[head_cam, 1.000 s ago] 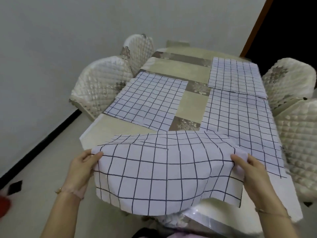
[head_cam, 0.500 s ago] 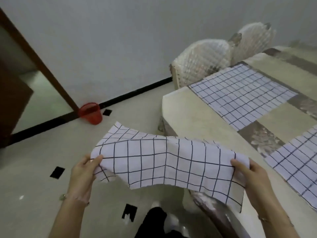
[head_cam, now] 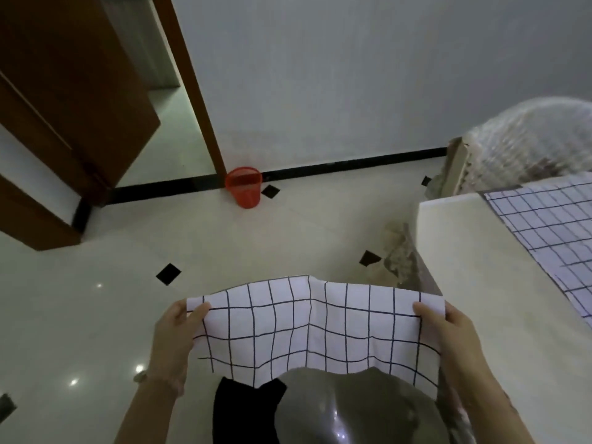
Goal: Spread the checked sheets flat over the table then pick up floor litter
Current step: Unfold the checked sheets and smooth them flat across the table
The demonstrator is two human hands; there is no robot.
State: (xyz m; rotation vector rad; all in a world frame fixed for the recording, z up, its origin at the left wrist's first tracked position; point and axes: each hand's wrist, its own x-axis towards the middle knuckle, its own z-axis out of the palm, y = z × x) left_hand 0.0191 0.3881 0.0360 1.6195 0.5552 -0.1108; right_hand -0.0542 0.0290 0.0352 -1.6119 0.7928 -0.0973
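The left hand [head_cam: 173,341] pinches the left edge of a checked sheet [head_cam: 314,328], thumb on top, the other fingers hidden behind the paper. The right hand [head_cam: 451,338] clamps the right edge the same way, its fingers likewise out of sight underneath. The sheet hangs in the air at lower centre of the frame, stretched between the two hands. It is rippled, with a crease near its upper middle, and is clear of the worktop [head_cam: 474,251]. Its lower edge covers part of a dark garment [head_cam: 243,411] and a glossy grey shape [head_cam: 352,408] that cannot be identified.

At the right, the pale worktop is cut off by the frame edge. A second checked sheet [head_cam: 544,219] lies flat on it, only partly in view. Above that, a quilted chair [head_cam: 528,142] is blurred. A red basket [head_cam: 244,191] stands on the floor [head_cam: 96,315] by the door frame, left of upper centre. Black diamond patches [head_cam: 168,274] dot the floor; whether they are tile inlays or loose scraps cannot be told.
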